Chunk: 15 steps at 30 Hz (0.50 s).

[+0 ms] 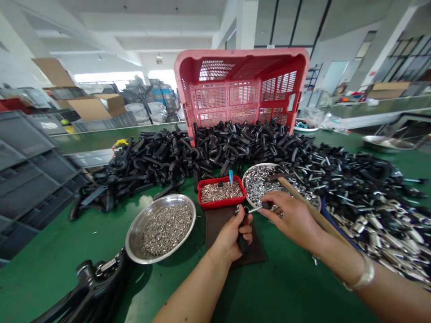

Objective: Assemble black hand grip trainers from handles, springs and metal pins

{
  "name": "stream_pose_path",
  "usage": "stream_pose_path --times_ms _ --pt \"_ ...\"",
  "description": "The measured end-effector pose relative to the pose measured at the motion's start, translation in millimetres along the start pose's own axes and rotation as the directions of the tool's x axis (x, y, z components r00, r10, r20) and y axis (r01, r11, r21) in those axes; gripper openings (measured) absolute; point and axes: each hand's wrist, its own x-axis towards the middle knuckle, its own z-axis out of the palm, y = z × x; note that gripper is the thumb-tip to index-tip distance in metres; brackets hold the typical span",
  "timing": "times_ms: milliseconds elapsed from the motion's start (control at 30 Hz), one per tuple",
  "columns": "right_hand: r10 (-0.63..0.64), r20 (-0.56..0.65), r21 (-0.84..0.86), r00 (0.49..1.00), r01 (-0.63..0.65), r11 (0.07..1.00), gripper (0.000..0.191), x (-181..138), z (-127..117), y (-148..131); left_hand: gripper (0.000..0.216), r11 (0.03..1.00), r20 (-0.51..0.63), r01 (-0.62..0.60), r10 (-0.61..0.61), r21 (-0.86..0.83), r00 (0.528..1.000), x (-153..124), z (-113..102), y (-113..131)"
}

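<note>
My left hand [235, 235] is closed around a black handle-like part [242, 243], its lower end showing below the fingers. In my right hand [289, 215], thumb and fingers pinch the black head of a metal pin [255, 209]. The pin's shaft points left and reaches the top of the black part; whether it sits inside cannot be made out. Under my left hand lies a dark brown mat [215, 229]. Just beyond the hands stand a red tray [220, 205] of small metal pins and a white bowl [247, 197] of small shiny metal parts.
A steel bowl [133, 244] of tiny metal pieces stands left. A hammer [294, 190] lies across the white bowl. Black parts [161, 157] spill from a tipped red crate [242, 53]. Black-headed pins and metal fittings [380, 229] heap up at right. A black tubular frame [85, 282] lies front left.
</note>
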Motion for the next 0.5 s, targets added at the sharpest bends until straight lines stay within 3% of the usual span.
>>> stream_pose_path --times_ms 100,233,500 --pt "-0.054 -0.021 0.033 0.998 0.055 0.998 0.009 -5 15 -26 0.03 0.998 0.095 0.031 -0.026 -0.046 0.995 -2 -4 4" --pt "-0.186 -0.005 0.017 0.983 0.186 0.982 0.009 -5 8 -37 0.03 1.0 0.226 0.015 -0.009 -0.025 0.974 -1 -11 8" --pt "-0.366 -0.022 -0.187 0.93 0.356 0.916 0.022 -9 -5 -67 0.034 0.957 0.333 -0.223 0.152 0.185 0.931 -9 -12 11"
